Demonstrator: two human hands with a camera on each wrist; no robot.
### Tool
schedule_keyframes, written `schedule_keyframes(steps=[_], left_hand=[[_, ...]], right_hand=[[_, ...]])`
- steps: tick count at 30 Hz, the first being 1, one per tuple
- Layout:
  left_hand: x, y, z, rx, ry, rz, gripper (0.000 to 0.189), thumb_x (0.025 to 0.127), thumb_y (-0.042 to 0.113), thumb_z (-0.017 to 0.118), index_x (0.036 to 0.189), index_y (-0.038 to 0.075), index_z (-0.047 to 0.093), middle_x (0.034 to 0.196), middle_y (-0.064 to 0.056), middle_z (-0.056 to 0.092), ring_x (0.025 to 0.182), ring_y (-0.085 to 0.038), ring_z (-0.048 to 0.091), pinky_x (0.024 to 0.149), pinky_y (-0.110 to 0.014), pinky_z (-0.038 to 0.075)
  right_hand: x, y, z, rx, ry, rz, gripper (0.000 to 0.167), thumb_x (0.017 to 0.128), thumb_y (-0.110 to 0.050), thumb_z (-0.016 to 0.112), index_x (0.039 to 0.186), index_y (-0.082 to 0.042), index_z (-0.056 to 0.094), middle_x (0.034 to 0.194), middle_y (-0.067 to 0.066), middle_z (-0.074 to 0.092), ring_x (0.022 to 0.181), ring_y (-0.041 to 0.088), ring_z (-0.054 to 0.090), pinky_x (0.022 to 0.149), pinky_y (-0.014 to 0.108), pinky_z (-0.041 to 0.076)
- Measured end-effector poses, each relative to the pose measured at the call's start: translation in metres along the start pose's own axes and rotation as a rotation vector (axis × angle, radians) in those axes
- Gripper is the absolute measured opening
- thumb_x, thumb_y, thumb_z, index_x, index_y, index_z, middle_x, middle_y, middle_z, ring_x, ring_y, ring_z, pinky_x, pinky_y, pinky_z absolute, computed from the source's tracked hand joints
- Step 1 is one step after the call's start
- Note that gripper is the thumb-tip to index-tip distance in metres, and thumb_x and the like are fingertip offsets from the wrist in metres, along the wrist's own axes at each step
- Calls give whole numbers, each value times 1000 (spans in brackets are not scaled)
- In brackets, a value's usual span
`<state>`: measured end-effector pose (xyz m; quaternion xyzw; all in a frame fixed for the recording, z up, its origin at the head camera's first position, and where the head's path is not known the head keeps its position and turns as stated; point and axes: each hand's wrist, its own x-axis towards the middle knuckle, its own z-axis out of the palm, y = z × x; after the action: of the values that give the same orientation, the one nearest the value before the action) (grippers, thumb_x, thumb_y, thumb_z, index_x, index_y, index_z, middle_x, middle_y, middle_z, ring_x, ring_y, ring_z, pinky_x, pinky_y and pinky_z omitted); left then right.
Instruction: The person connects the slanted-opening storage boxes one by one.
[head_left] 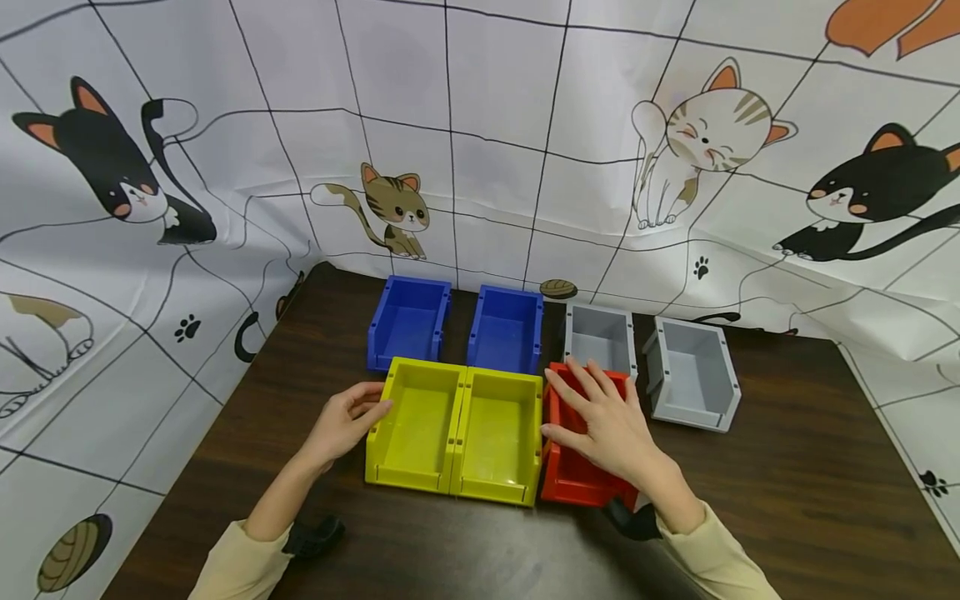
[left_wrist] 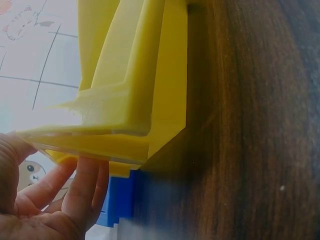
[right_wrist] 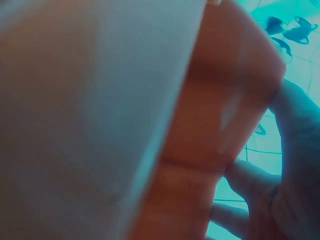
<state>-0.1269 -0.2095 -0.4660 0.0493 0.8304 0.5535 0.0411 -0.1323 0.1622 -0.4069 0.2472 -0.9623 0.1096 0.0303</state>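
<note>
My left hand [head_left: 348, 422] is at the left wall of the left yellow bin [head_left: 420, 418]. In the left wrist view its thumb is at the rim and its fingers curl below the lip, pinching the wall. A second yellow bin [head_left: 498, 429] stands tight against the first one's right side. My right hand [head_left: 606, 423] lies spread over a red bin [head_left: 577, 483], hiding much of its inside. Its thumb rests along the red bin's left rim, near the yellow wall, while the extended fingers reach its far edge. In the right wrist view the red bin is blurred.
Two blue bins [head_left: 412, 321] [head_left: 507, 327] stand behind the yellow ones. Two grey bins [head_left: 600, 333] [head_left: 693, 371] are at the back right, one partly behind the red bin. A cat-print sheet [head_left: 495, 150] hangs along the rear and sides of the dark wooden table [head_left: 795, 467].
</note>
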Motion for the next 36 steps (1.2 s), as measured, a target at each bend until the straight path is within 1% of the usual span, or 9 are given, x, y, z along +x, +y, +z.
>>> schedule_keyframes(steps=[8,14,18,21,25,31,36], left_hand=[[0,-3,0,1,2,14,41,94,18,59,125,-8,52,115,-24,59,103,-34,60,80,-31,53],[-2,-3,1,-7,8,-5,41,94,19,59,125,-6,53,117,-23,59,105,-34,59,80,-31,53],[-2,-2,1,-15,8,9,41,94,18,59,126,-7,52,117,-24,59,105,-34,59,80,-31,53],[-1,0,1,-18,4,19,40,94,17,58,126,-7,52,117,-24,58,105,-34,59,80,-30,53],[0,-1,2,-22,4,21,40,94,17,58,126,-7,52,116,-24,59,104,-34,60,79,-30,53],[-2,-4,1,-7,1,5,40,94,17,58,126,-6,52,117,-23,58,104,-33,59,79,-29,53],[-3,-3,-2,-8,4,4,41,94,17,58,127,-7,51,118,-24,58,105,-34,59,80,-31,53]], right_hand=[[2,-2,-2,-6,-31,15,73,85,-56,58,146,-23,36,152,10,26,138,36,20,101,70,12],[2,-3,-2,-1,-44,17,73,85,-55,57,146,-22,35,152,11,25,138,37,19,102,70,10],[1,-3,0,2,-50,18,73,86,-56,56,147,-22,34,153,11,24,139,37,18,102,71,8],[0,-3,0,-6,-51,22,72,86,-56,56,147,-22,34,153,11,25,139,37,18,101,71,8],[-1,-3,2,-13,-36,23,72,86,-55,57,146,-22,36,152,12,26,138,38,20,101,71,10],[-4,-5,16,-2,-28,11,73,86,-54,57,147,-20,34,153,13,22,139,37,17,102,70,8],[-4,-7,20,4,13,5,73,86,-52,59,146,-20,35,153,13,23,139,36,18,102,70,7]])
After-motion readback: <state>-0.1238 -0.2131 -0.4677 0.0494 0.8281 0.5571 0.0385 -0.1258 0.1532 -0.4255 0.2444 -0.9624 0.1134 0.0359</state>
